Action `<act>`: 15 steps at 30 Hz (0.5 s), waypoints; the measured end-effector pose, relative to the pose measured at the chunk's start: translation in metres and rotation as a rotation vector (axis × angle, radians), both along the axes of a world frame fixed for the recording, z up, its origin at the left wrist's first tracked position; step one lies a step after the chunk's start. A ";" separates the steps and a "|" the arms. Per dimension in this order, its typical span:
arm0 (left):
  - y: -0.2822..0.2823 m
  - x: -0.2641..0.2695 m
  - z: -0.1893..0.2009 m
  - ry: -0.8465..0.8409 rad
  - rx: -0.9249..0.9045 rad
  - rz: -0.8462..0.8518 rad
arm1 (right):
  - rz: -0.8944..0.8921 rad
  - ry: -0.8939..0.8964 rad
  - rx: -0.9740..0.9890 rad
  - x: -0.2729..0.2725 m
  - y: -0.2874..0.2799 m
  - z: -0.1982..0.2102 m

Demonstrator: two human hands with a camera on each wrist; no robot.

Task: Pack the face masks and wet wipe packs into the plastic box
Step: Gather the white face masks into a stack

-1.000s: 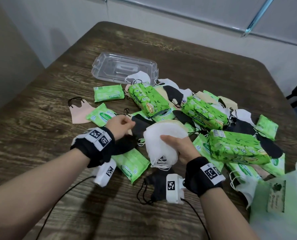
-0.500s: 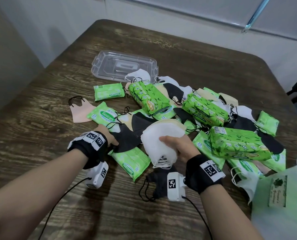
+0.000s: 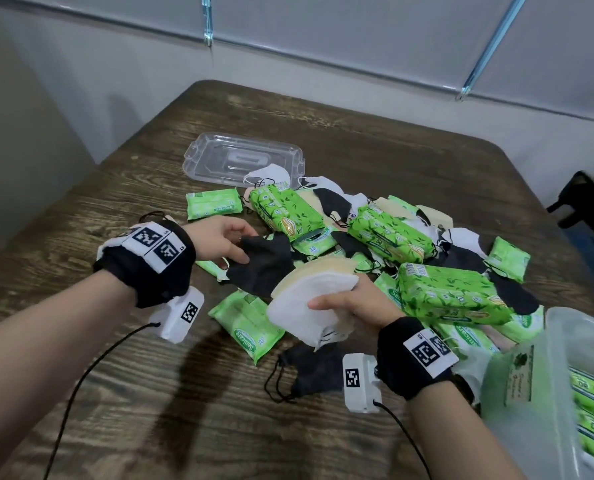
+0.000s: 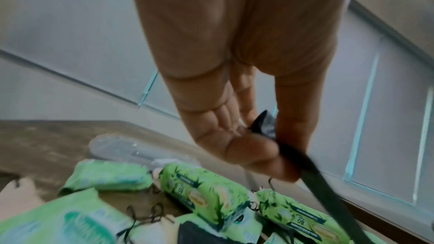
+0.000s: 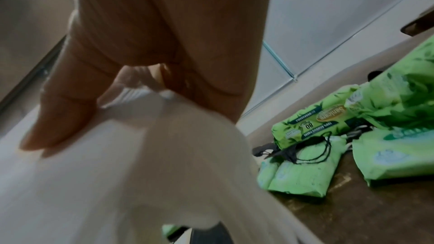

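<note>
A dark wood-grain table (image 3: 409,161) below pale wall panels carries a heap of green wet wipe packs (image 3: 451,294) and loose face masks. A black mask (image 3: 266,263) is pinched at its edge between thumb and fingers of the left hand (image 3: 221,239) and lifted off the heap, at about 10 o'clock from the right hand (image 3: 351,303). That hand is clenched round a stack of white and beige masks (image 3: 311,299) — apparently so that masks are gathered into one bundle before packing. The plastic box (image 3: 565,386), at 4 o'clock from the stack, already holds wipe packs — its clear lid (image 3: 212,157) lies at 12 o'clock, well apart.
</note>
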State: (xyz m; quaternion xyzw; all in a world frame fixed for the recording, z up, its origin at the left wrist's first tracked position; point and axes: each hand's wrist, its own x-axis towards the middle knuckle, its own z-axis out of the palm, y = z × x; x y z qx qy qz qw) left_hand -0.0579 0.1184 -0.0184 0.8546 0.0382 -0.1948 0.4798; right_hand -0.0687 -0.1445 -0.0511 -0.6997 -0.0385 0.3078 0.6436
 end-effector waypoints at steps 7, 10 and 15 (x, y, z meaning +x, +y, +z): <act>-0.037 -0.011 0.032 -0.105 0.321 -0.159 | 0.079 -0.059 0.080 -0.023 -0.018 0.033; -0.058 -0.017 0.042 -0.148 0.396 -0.285 | 0.123 -0.124 0.108 -0.028 -0.022 0.042; -0.082 -0.026 0.053 -0.292 0.204 -0.302 | 0.140 -0.178 0.125 -0.035 -0.034 0.047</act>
